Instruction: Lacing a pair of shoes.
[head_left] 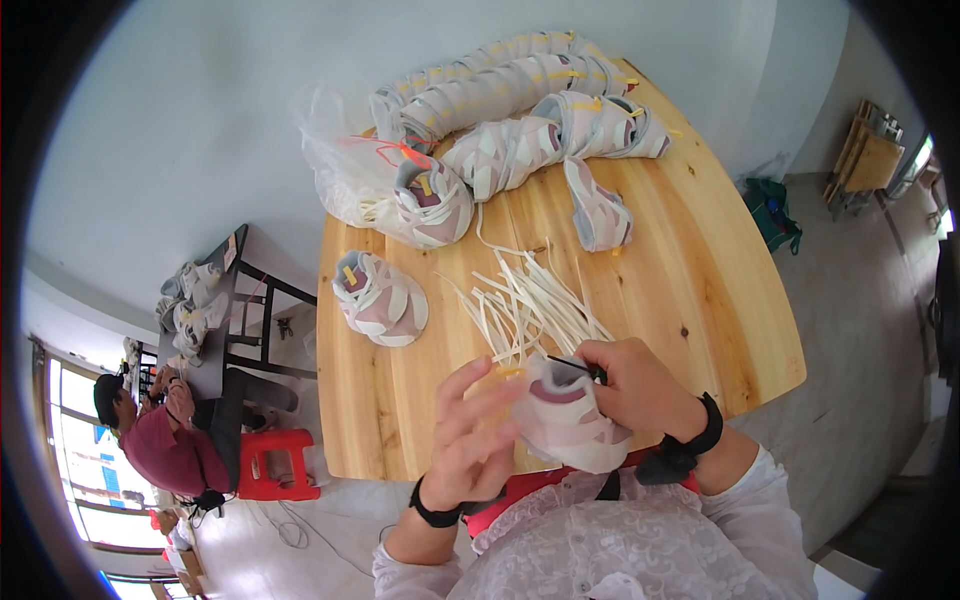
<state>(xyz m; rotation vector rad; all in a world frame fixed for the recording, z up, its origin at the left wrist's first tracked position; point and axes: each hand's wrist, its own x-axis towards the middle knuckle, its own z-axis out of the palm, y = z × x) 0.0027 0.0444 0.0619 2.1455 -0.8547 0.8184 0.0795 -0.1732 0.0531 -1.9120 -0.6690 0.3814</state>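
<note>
A pale pink and white shoe upper (575,428) is held close to my body at the table's near edge. My right hand (645,388) is closed on its collar. A thin black rod-like tool (572,366) lies across the shoe's opening, its thicker end at my right fingers. My left hand (468,435) is beside the upper's left side, fingers apart and partly blurred; whether the fingertips touch it I cannot tell. Just beyond both hands spreads a loose pile of cream flat shoelaces (535,300).
The wooden table (690,290) carries a laced upper (380,300) at left, another upper (433,205) by a clear plastic bag (335,165), a single upper (598,208), and nested rows of uppers (510,95) at the back. A person (175,440) sits left near a red stool (278,465).
</note>
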